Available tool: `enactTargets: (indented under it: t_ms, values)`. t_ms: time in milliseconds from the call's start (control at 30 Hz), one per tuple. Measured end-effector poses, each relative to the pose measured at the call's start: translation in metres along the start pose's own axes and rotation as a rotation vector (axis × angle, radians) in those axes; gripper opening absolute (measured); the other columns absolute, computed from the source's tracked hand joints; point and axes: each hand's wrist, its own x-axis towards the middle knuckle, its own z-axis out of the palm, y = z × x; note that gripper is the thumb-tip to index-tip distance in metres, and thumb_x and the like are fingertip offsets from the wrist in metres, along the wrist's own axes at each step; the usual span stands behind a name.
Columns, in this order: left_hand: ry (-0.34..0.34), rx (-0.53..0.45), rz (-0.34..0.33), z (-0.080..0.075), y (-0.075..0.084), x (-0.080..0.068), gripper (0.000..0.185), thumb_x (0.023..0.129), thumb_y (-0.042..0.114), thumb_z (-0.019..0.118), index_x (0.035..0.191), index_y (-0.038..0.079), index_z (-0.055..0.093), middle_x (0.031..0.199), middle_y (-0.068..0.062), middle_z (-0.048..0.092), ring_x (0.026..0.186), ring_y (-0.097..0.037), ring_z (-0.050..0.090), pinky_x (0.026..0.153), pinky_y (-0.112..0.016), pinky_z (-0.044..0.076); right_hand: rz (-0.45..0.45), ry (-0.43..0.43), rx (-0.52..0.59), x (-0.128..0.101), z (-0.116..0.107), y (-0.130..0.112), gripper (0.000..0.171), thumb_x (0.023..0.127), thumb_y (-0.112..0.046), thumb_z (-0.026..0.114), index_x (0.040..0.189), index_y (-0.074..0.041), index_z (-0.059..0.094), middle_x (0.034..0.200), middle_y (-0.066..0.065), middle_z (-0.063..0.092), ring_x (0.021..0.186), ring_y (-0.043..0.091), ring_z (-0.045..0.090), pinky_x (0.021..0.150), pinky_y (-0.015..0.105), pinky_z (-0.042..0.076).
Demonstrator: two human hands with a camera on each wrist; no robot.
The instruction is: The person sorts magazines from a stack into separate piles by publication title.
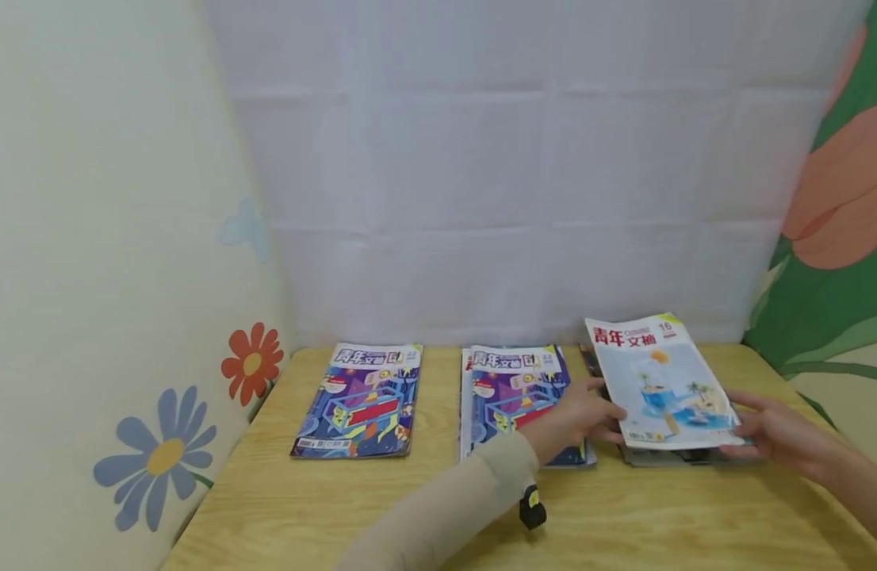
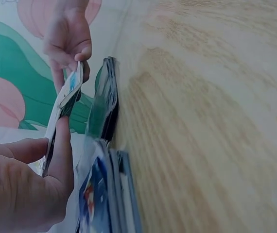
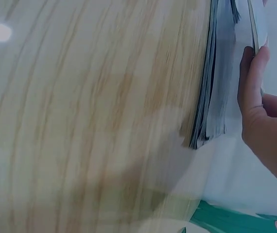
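Lower right of frame: white-and-blue paper magazine (image 1: pixel 667 388), raised above a grey-edged magazine stack (image 1: pixel 649 457).
Left hand (image 1: pixel 580 412): nearly closed, pinching its left edge.
Right hand (image 1: pixel 784 434): likewise pinching its right edge.

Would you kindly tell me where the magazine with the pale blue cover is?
In the head view, the magazine is on the right, held between the left hand and the right hand, above the rightmost pile.

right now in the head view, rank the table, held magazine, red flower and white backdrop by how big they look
1. White backdrop
2. Table, partly hidden
3. Held magazine
4. Red flower, clearly smallest
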Motion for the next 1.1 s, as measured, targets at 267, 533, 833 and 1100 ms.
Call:
enactTargets:
  t_ms: [267,533,833,1100]
  values:
    - [0.033,0.059,0.047,-0.027,0.016,-0.011,0.071,0.083,-0.014,0.071,0.148,0.008,0.05,0.09,-0.019,0.07,0.083,-0.037,0.072,0.064,-0.043,0.062,0.032,0.08,-0.031,0.02,0.027,-0.004,0.095,0.093,0.017,0.047,0.153,0.0,-0.025,0.114,0.002,0.064,0.106,0.031,0.065,0.095,0.054,0.052]
    - [-0.015,0.113,0.105,-0.064,0.032,-0.02,0.063,0.086,-0.011,0.071,0.143,0.011,0.057,0.098,-0.016,0.07,0.087,-0.035,0.072,0.067,-0.048,0.061,0.042,0.027,0.091,0.037,0.061,-0.009,0.094,0.096,0.016,0.042,0.154,-0.011,-0.028,0.118,0.011,0.063,0.11,0.034,0.064,0.102,0.053,0.047]
    - [-0.02,0.221,0.133,-0.118,0.046,-0.038,0.066,0.088,-0.003,0.072,0.148,0.013,0.052,0.104,-0.012,0.071,0.088,-0.03,0.072,0.071,-0.044,0.061,0.025,0.051,0.125,0.062,0.109,-0.006,0.091,0.096,0.017,0.039,0.16,-0.014,-0.017,0.122,0.011,0.058,0.113,0.035,0.063,0.104,0.056,0.043]
    - [-0.023,0.296,0.153,-0.175,0.056,-0.066,0.069,0.09,0.002,0.072,0.153,0.01,0.045,0.115,-0.015,0.066,0.098,-0.031,0.068,0.074,-0.044,0.061,-0.036,-0.094,0.159,0.084,0.151,0.009,0.084,0.097,0.016,0.035,0.162,-0.011,-0.011,0.155,0.031,0.025,0.125,0.041,0.056,0.108,0.056,0.038]
